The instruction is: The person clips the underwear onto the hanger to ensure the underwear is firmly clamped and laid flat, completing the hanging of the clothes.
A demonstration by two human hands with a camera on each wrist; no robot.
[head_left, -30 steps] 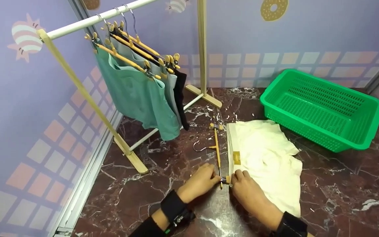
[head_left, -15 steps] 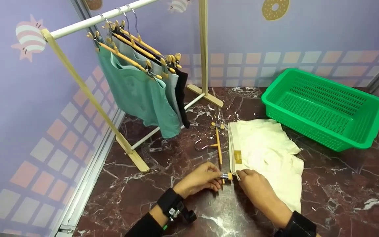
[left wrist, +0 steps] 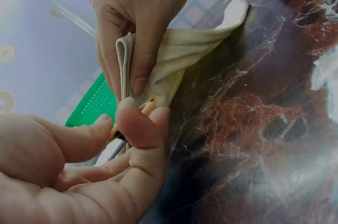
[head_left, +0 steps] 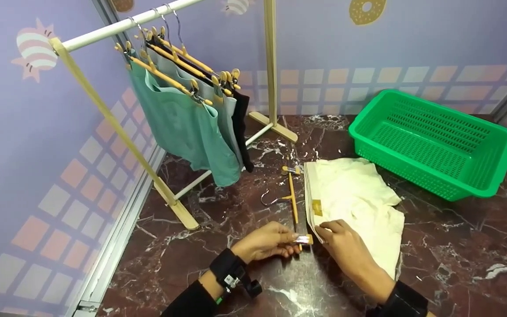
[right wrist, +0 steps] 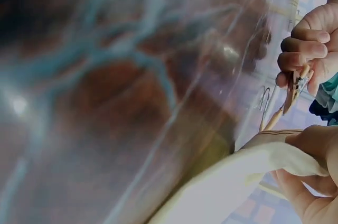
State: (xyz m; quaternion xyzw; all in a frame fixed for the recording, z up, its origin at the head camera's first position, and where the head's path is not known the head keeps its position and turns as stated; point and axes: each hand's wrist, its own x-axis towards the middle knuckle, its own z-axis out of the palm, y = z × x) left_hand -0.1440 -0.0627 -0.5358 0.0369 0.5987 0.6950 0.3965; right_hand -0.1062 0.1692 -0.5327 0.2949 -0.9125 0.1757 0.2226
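Cream-coloured shorts (head_left: 357, 198) lie folded on the dark marbled surface, with the waistband along their left side. My right hand (head_left: 350, 251) pinches the near corner of the waistband (left wrist: 124, 65), which is lifted a little. Left of the waistband lies a yellow clip hanger (head_left: 293, 204) with a metal hook. My left hand (head_left: 269, 242) pinches the clip (head_left: 304, 239) at the hanger's near end between thumb and fingers. That clip points at the waistband corner, a small gap apart. The hanger's far clip (head_left: 290, 170) sits beside the waistband's far end.
A white-and-wood rack (head_left: 117, 114) stands at the left, with green shorts (head_left: 183, 127), grey and black garments hanging from clip hangers. At the back right is a green perforated basket (head_left: 429, 145). Patterned walls border the surface.
My right hand has lifted the near waistband corner and drawn it slightly right, away from the clip. My left hand has raised and tilted the clip, with its fingers now curled under it.
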